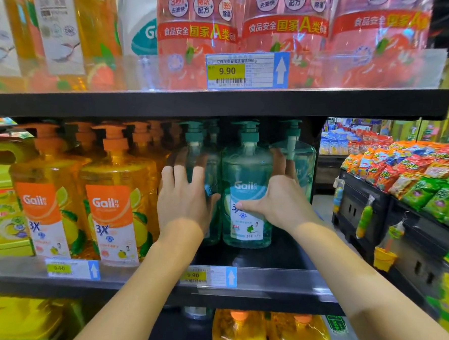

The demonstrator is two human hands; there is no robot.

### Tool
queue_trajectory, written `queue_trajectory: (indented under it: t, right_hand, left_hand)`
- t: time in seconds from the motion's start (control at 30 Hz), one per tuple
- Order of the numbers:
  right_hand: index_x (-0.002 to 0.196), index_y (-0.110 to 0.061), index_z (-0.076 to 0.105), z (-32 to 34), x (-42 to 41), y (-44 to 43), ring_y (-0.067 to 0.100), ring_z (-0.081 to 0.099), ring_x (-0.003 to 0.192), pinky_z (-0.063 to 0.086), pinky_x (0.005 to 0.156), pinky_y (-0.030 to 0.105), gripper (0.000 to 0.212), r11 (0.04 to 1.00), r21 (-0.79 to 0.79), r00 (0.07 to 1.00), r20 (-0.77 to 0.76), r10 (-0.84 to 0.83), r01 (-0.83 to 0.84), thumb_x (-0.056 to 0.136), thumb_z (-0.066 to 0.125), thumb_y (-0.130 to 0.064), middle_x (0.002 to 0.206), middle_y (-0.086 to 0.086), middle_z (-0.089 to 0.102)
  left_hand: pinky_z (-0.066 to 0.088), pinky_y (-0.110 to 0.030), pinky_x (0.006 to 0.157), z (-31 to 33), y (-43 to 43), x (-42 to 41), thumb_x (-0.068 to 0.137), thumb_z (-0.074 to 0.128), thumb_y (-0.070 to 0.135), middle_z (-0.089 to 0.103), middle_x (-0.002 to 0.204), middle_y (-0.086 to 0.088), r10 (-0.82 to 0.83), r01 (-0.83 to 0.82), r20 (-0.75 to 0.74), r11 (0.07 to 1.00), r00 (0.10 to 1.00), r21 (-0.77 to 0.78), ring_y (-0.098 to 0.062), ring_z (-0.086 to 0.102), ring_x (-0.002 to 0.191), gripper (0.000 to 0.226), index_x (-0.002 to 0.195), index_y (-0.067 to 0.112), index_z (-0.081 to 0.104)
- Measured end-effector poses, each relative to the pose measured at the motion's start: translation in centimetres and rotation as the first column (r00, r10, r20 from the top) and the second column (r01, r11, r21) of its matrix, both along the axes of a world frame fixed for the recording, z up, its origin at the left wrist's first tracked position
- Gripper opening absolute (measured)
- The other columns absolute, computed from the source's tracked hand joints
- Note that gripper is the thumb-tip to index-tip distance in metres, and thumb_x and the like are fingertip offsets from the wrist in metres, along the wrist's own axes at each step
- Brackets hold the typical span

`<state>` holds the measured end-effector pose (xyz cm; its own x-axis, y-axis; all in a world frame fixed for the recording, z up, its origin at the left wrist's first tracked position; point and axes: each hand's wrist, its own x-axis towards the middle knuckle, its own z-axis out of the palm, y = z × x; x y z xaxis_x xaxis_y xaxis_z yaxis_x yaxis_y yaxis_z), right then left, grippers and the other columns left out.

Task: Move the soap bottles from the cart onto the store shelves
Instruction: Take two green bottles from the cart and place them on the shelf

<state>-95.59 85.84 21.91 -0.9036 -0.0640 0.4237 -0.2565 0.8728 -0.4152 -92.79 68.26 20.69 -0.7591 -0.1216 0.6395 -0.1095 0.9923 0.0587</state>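
Teal "Gail" pump soap bottles stand on the middle shelf [277,280], set back from its front edge. My right hand [276,202] grips the front teal bottle [247,171]: the thumb lies across its label and the fingers wrap round its right side. My left hand [185,196] rests flat against the neighbouring teal bottle [195,152] on the left, fingers spread and pointing up, hiding most of it. A third teal bottle [303,159] stands behind to the right. The cart is out of view.
Orange Gail pump bottles [117,189] fill the shelf left of the teal ones. Pink detergent bottles [278,41] line the upper shelf, and yellow jugs [273,335] the lower one. A snack display [414,181] stands across the aisle to the right.
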Motion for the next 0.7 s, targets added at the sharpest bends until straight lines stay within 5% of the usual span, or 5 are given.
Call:
queue_trajectory:
  t: [0.07, 0.13, 0.3, 0.5, 0.7]
  right_hand:
    - [0.133, 0.006, 0.054, 0.1, 0.1, 0.1, 0.03, 0.032, 0.15, 0.043, 0.112, 0.046, 0.101, 1.0, 0.003, 1.0, 0.019, -0.017, 0.017, 0.068, 0.084, -0.066, 0.167, 0.014, 0.016]
    - [0.105, 0.006, 0.066, 0.0, 0.5, 0.1, 0.033, 0.038, 0.146, 0.046, 0.109, 0.047, 0.084, 0.999, 0.011, 0.999, 0.022, -0.034, 0.034, 0.068, 0.083, -0.067, 0.166, 0.016, 0.021]
    - [0.161, -0.011, 0.003, -0.2, 2.1, 0.5, 0.035, 0.023, 0.155, 0.041, 0.116, 0.047, 0.124, 0.999, -0.02, 0.999, -0.022, -0.027, 0.026, 0.078, 0.076, -0.067, 0.168, 0.019, 0.014]
    - [0.156, -0.009, 0.016, -0.5, 4.4, 1.2, 0.037, 0.031, 0.141, 0.033, 0.115, 0.045, 0.088, 0.977, 0.189, 0.994, 0.02, -0.107, 0.101, 0.096, 0.057, -0.059, 0.153, 0.015, 0.033]
    - [0.154, -0.012, 0.025, -2.7, 7.4, 0.1, 0.04, 0.03, 0.139, 0.035, 0.111, 0.049, 0.079, 0.959, 0.283, 0.997, 0.066, -0.026, 0.006, 0.097, 0.053, -0.058, 0.153, 0.014, 0.03]
  left_hand:
    - [0.027, -0.039, 0.115, 0.0, -0.1, 0.3, 0.102, 0.045, 0.061, 0.038, 0.148, -0.015, -0.003, 0.003, 0.009, 1.0, 1.0, -0.007, -0.036, 0.029, 0.139, 0.062, 0.146, 0.019, 0.033]
    - [0.027, -0.04, 0.117, 0.3, 0.0, 0.7, 0.102, 0.046, 0.059, 0.038, 0.149, -0.014, -0.019, 0.019, 0.02, 1.0, 1.0, -0.003, -0.035, 0.028, 0.14, 0.062, 0.147, 0.02, 0.032]
    - [0.048, -0.046, 0.09, 0.0, -0.7, 2.5, 0.088, 0.076, 0.04, 0.059, 0.116, -0.019, -0.119, 0.118, -0.042, 0.992, 0.992, -0.032, -0.039, 0.052, 0.11, 0.058, 0.131, 0.006, 0.057]
    - [0.034, -0.044, 0.117, 0.8, 0.0, 5.3, 0.099, 0.055, 0.054, 0.044, 0.161, -0.005, -0.075, 0.076, 0.017, 0.997, 0.997, -0.031, -0.031, 0.038, 0.148, 0.07, 0.159, 0.021, 0.037]
    - [0.042, -0.044, 0.103, -0.4, 0.4, 8.0, 0.096, 0.053, 0.062, 0.056, 0.147, -0.009, 0.052, -0.031, 0.13, 0.986, 0.99, -0.162, -0.037, 0.05, 0.13, 0.067, 0.145, 0.017, 0.051]
